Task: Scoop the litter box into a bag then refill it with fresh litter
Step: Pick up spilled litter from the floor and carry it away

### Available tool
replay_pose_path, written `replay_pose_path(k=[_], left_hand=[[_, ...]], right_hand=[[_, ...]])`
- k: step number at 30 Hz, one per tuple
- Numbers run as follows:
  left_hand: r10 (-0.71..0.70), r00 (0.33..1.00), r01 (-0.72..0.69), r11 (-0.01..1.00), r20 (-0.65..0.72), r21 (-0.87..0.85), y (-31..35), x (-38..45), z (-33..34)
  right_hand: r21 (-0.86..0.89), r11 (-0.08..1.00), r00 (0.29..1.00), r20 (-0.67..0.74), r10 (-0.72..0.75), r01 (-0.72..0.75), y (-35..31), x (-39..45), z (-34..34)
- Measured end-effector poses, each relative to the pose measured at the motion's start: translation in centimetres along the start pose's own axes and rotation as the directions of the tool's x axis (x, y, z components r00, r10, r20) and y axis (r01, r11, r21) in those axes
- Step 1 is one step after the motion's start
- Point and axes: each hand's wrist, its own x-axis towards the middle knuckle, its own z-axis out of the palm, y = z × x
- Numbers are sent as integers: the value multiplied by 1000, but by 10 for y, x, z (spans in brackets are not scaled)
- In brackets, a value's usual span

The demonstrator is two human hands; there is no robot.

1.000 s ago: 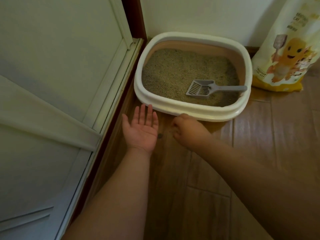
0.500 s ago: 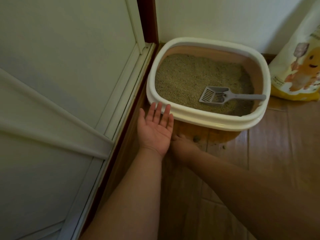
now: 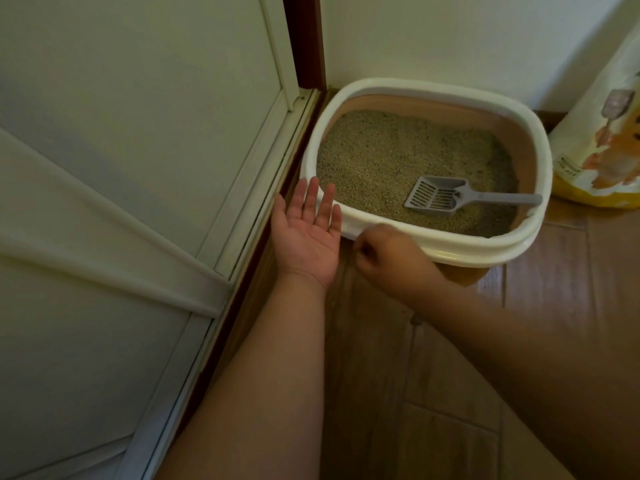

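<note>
A cream-rimmed litter box [image 3: 540, 140] with tan inner walls sits on the wood floor in the corner, filled with grainy litter [image 3: 391, 161]. A grey slotted scoop [image 3: 450, 197] lies on the litter, handle pointing right. My left hand [image 3: 306, 233] is held flat, palm up, fingers apart, touching the box's near-left corner. My right hand [image 3: 388, 254] is just right of it, fingers pinched together in front of the box's near rim; whether it holds a grain is too small to see. A white and yellow litter bag [image 3: 602, 140] stands at the right.
A white panelled door [image 3: 138, 168] and its dark red frame [image 3: 304, 39] run along the left. A white wall [image 3: 450, 39] backs the box. A small dark speck [image 3: 415, 319] lies on the wooden floor [image 3: 450, 393] near my right forearm.
Both hands have come nearer to the box's near-left corner. My right hand rose from the floor to the box's rim, fingers pinched. The camera shifted left and closer.
</note>
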Motion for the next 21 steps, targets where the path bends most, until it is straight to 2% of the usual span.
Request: replay_pose_path(k=[3,6,11,14,18,21], left_hand=[[1,998,-5,997,59,71,-9,2,13],[-113,980,109,994,164,33,-30,0,29],[-242,927,249,968,287,13,-58,-3,50],[-259,920,275,961,295,-12,-66,-3,51],[-194,950,230,964,243,-131,-66,0,46],[-152,959,204,956,238,-212,-64,1,43]], right_hand=[[191,982,982,-186,33,3,-17,5,-45],[306,952,980,-193,41,20,-22,6,-71],[185,981,985,-169,-24,55,-16,-6,-88],[203,978,984,-178,-14,51,-9,-13,-97],[319,947,962,-268,57,32,-1,-17,-103],[278,961,938,-333,98,-1,12,-26,-101]])
